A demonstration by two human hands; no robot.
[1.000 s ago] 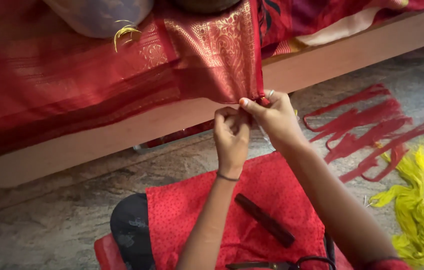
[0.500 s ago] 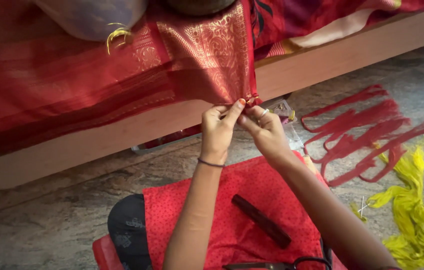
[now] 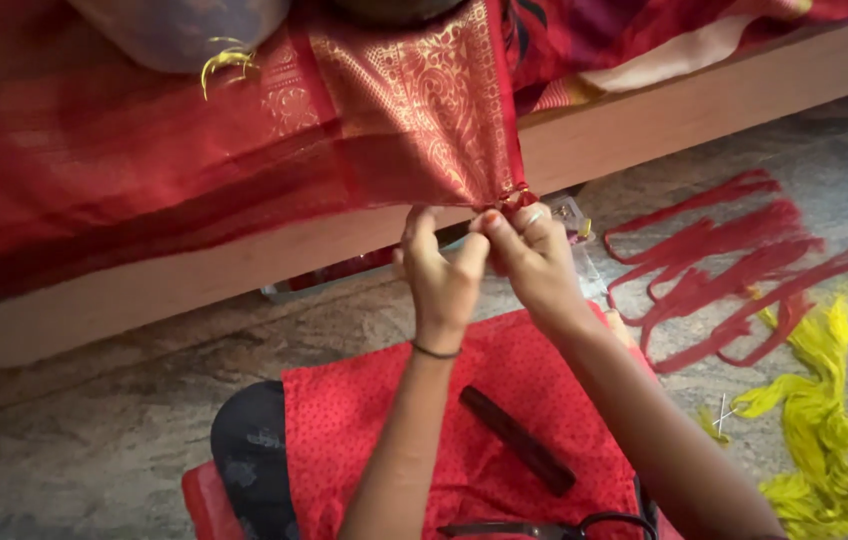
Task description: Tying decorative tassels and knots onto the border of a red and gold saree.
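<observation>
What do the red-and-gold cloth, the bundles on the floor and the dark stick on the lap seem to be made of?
Red-and-gold cloth: thin woven fabric, likely silk, with shiny gold patterned weave; both hands pinch its edge.
Red bundles and yellow bundle: loose thread, seen as fine strands.
Dark stick: smooth and matte, perhaps plastic or wood; unclear.

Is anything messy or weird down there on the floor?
Red threads and yellow threads lie loose and tangled on the floor, right of both hands pinching the red cloth's corner. Nothing looks torn or spilled.

home textile workspace | stone floor [image 3: 94, 440] | wooden platform [image 3: 704, 100] | thread bundles [image 3: 724, 270]
</observation>
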